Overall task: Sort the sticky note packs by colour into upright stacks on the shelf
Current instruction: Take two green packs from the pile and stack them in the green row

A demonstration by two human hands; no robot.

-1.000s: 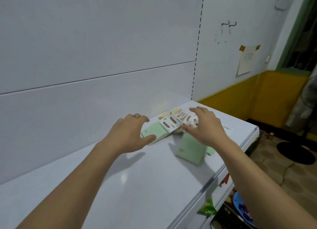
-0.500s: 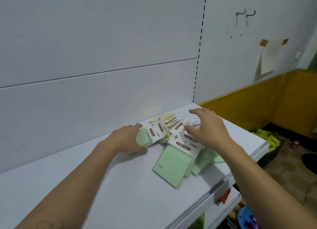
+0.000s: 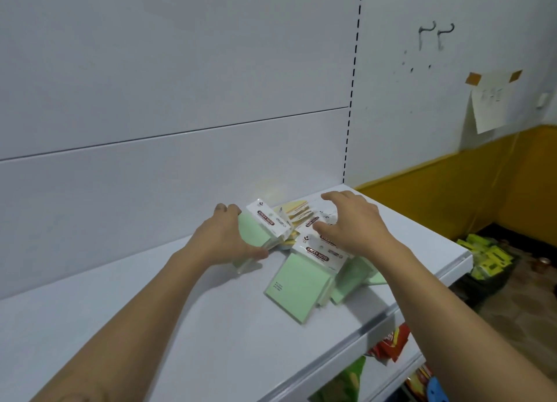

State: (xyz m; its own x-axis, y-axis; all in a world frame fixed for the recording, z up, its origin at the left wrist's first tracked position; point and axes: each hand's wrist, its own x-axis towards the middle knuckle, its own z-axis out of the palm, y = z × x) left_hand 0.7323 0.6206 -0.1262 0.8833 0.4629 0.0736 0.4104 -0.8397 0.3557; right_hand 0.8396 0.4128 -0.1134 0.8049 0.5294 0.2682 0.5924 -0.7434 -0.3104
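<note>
A jumble of sticky note packs lies at the right end of the white shelf (image 3: 150, 326). My left hand (image 3: 224, 238) grips a small bunch of green packs (image 3: 256, 231), tilted up on edge, thumb at the front and fingers behind. Yellow packs (image 3: 297, 208) lie behind them near the back wall. A flat green pack (image 3: 297, 290) with a white "Sticky Note" header lies in front, and more green packs (image 3: 351, 281) fan out under my right arm. My right hand (image 3: 351, 223) hovers over the pile, fingers spread and bent, touching the white headers.
The shelf's front edge (image 3: 376, 323) runs diagonally at the right. Snack bags (image 3: 388, 346) sit on the shelf below. A white back panel rises behind the packs. A box of yellow-green items (image 3: 485, 258) stands on the floor at the right.
My left hand has tipped its green packs further upright and drawn them slightly left. The right hand stays over the pile. More green packs have slid out flat in front.
</note>
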